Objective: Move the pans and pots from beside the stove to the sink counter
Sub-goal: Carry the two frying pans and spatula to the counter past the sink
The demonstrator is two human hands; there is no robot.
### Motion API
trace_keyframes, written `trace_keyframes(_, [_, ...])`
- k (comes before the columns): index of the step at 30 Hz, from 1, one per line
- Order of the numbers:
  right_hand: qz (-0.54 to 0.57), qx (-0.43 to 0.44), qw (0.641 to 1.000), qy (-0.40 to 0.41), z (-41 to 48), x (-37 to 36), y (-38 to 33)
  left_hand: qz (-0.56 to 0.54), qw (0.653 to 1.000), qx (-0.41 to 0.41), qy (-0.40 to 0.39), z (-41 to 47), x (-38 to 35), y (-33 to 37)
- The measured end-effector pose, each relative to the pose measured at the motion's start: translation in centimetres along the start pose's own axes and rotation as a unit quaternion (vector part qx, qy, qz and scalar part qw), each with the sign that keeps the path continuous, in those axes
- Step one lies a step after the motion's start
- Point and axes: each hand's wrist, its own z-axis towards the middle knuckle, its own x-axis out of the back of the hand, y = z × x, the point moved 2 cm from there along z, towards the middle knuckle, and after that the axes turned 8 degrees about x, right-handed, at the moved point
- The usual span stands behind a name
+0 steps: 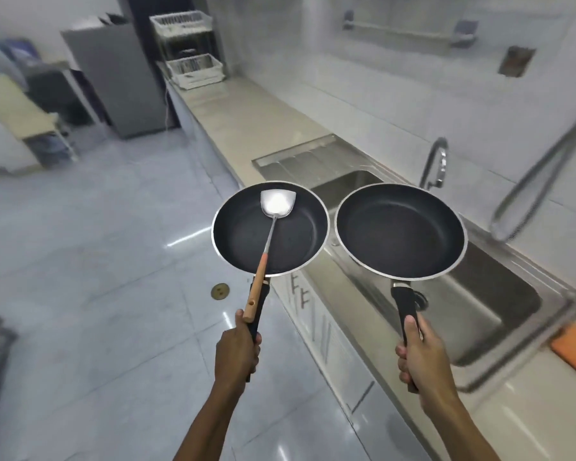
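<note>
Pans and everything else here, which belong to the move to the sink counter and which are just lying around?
Part of the job:
left pan, gripped by the left hand
right pan, gripped by the right hand
spatula riding in the left pan
counter

Just lying about:
sponge
tap
baskets
fridge

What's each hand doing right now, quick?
Left hand: closed on the handle of the left pan, which carries a spatula.
Right hand: closed on the handle of the right pan, which is empty.
</note>
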Motion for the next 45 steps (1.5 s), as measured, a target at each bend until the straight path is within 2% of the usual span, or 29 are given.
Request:
trace_keyframes(6, [-0.013, 0.003, 0.999, -0.045, 9.9, -10.7, -3.1, -0.027, 0.999, 0.016, 0.041, 11.2, 3.1, 6.7])
trace_keyframes(10, [-0.007, 0.008, 0.998, -0.06, 16.9, -19.2, -5.0, -0.031, 0.999, 0.006, 0.038, 21.1, 5.0, 11.3])
trace_keyframes(22, [0.028, -0.01, 0.999, -0.013, 36.1, -43.5, -13.3, 0.032, 0.999, -0.032, 0.023, 49.7, 9.0, 30.9])
trace_keyframes(31, [0.033, -0.016, 0.998, 0.042, 53.9, -57.5, -17.3, 0.072, 0.997, -0.033, -0.025, 70.7, 3.9, 44.5])
trace_keyframes(36, [0.042, -0.024, 0.994, 0.1, 63.3, -63.9, -20.0, 0.103, 0.992, -0.027, -0.064, 81.5, 0.7, 53.1])
trace_keyframes(41, [0.015, -0.051, 0.985, 0.167, 70.8, -69.4, -22.1, 0.147, 0.983, -0.056, -0.094, 91.5, -2.9, 61.6])
trace_keyframes(45, [0.05, -0.081, 0.967, 0.235, 76.0, -74.4, -22.0, 0.185, 0.967, -0.099, -0.142, 100.1, -6.2, 67.8])
